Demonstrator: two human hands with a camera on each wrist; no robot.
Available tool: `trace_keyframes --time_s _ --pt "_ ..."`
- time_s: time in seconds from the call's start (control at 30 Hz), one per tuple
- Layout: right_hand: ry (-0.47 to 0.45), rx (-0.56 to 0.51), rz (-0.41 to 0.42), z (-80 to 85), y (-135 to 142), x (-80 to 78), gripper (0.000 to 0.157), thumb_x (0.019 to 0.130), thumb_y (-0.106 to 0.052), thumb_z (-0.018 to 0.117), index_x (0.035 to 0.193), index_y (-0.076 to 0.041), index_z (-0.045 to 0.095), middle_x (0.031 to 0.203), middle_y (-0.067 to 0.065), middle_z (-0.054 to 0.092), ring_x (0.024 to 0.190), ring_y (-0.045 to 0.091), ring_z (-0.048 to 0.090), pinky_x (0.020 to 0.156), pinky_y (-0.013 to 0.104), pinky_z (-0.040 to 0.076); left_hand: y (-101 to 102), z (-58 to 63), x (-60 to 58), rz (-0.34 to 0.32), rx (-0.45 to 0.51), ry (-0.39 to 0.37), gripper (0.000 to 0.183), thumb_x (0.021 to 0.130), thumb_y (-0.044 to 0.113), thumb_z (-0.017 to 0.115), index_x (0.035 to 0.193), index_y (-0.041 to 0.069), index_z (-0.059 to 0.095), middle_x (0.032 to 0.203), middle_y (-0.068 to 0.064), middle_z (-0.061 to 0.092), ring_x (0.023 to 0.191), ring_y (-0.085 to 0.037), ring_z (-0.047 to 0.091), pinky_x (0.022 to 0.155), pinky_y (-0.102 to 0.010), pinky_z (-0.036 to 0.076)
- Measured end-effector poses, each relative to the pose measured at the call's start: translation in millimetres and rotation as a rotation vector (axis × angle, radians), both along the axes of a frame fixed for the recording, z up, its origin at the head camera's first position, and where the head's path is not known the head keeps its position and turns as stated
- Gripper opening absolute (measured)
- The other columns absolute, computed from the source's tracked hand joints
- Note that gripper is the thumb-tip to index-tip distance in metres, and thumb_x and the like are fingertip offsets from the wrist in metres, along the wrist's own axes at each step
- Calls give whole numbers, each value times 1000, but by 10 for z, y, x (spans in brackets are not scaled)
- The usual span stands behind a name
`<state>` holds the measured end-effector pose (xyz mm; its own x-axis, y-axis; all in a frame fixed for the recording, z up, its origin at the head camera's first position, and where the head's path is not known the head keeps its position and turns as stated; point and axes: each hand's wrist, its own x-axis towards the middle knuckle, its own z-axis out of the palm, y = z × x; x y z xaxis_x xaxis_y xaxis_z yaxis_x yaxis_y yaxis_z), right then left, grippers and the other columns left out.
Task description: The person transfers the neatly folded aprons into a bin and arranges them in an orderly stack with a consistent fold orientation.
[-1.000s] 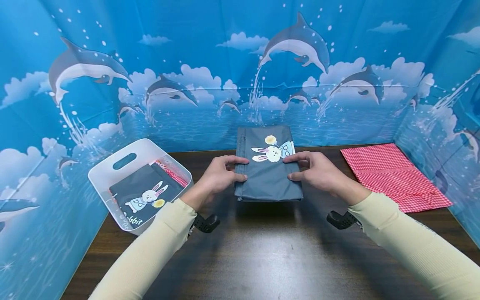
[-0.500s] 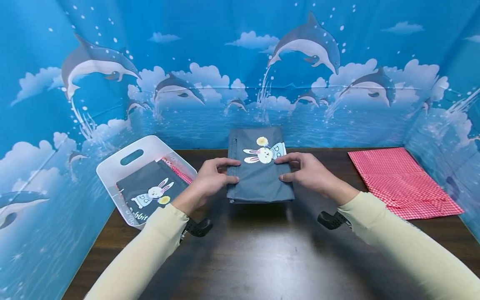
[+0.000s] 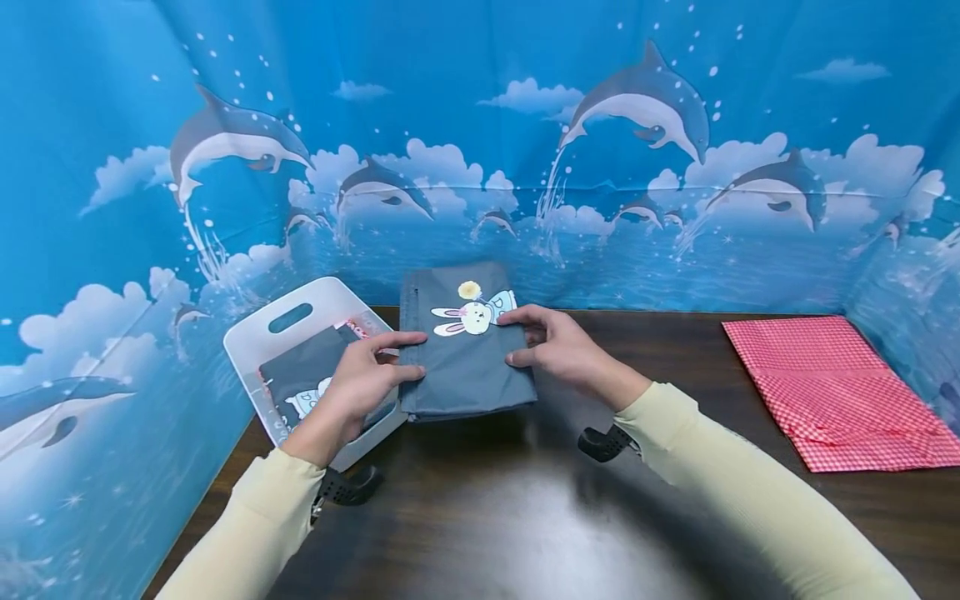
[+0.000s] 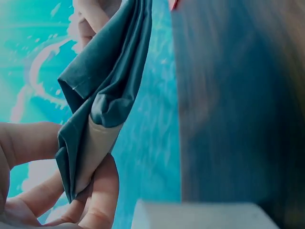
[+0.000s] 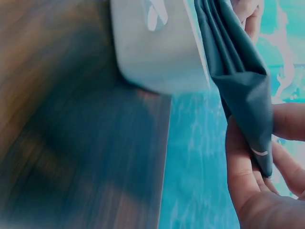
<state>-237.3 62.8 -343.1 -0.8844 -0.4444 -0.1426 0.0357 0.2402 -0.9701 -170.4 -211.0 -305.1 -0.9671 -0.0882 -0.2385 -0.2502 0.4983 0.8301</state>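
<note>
A folded dark grey cloth (image 3: 468, 367) with a white rabbit print is held up over the table. My left hand (image 3: 367, 371) pinches its left edge, thumb on top and other fingers beneath. Opposite, my right hand (image 3: 558, 346) grips the right edge in the same manner. Both wrist views show the layered folds of this grey cloth (image 4: 107, 67) edge-on between fingers and thumb. A white plastic bin (image 3: 247, 337) stands directly to the left, partly behind my left hand and forearm. Inside it lies a similar grey rabbit-print cloth (image 3: 300, 367), partly covered by my hand.
On the right of the dark wooden table (image 3: 510, 533) lies a flat red-and-white checked cloth (image 3: 840, 392). Something red (image 3: 356, 327) shows at the bin's back right corner. A blue dolphin-print curtain (image 3: 480, 100) closes off the back and sides.
Both hands have carried the folded grey cloth leftward, up close beside the bin. The head view has turned, so the bin and checked cloth appear further right.
</note>
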Motion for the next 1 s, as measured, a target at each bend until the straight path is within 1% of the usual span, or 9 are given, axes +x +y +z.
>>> trace_keyframes --time_s 0.2,0.33,0.43,0.63,0.7,0.8,0.87,0.93,1.0 --pt "-75 -189 48 24 -336 -53 58 99 -5 75 151 -24 59 161 5 50 138 29 61 112 49 55 -313 100 120 67 48 13 55 101 12 70 156 15 59 174 -14 27 133 -33 40 101 -43 45" --pt "-86 -271 82 49 -517 -59 64 97 -2 75 154 -22 57 161 8 53 140 29 61 113 49 55 -508 134 177 99 105 27 59 102 10 68 159 13 54 180 -8 17 146 -34 36 111 -43 42" --pt "-94 -282 112 61 -671 -52 63 96 1 75 154 -18 58 159 10 55 141 30 60 116 50 53 -640 143 242 134 122 18 61 103 10 68 161 15 51 182 -3 12 152 -32 30 115 -45 39" --pt "-109 -248 135 52 -974 -8 60 95 5 74 151 -13 62 149 15 65 131 29 65 111 48 57 -862 74 355 229 113 -20 61 104 17 70 161 24 52 177 -3 21 130 -19 40 108 -40 39" --pt "-115 -249 139 39 -1072 10 59 94 7 74 149 -12 63 146 14 67 128 29 67 109 46 58 -947 47 402 252 116 -41 61 104 19 71 161 30 52 178 -3 19 134 -19 40 112 -42 39" --pt "-115 -253 141 19 -1210 39 58 92 8 76 146 -13 66 142 12 69 123 26 69 106 43 60 -1071 21 482 298 148 -68 61 103 21 73 158 38 53 181 -1 13 145 -19 32 123 -48 34" --pt "-109 -253 142 9 -1291 57 56 92 7 78 142 -15 69 141 9 69 121 23 69 104 40 61 -1138 6 532 339 162 -75 60 102 22 74 156 42 55 181 2 12 149 -18 30 121 -45 38" --pt "-93 -246 139 6 -1355 71 53 91 6 79 139 -16 71 142 6 69 120 20 68 103 38 61 -1179 -1 567 385 187 -76 60 102 21 75 155 43 56 181 6 9 154 -18 25 121 -43 38" --pt "-75 -236 129 3 -1406 78 50 91 5 80 136 -17 74 144 4 68 120 18 67 102 36 60 -1206 1 587 420 190 -81 61 102 22 75 155 44 55 182 10 6 157 -17 23 112 -34 43"
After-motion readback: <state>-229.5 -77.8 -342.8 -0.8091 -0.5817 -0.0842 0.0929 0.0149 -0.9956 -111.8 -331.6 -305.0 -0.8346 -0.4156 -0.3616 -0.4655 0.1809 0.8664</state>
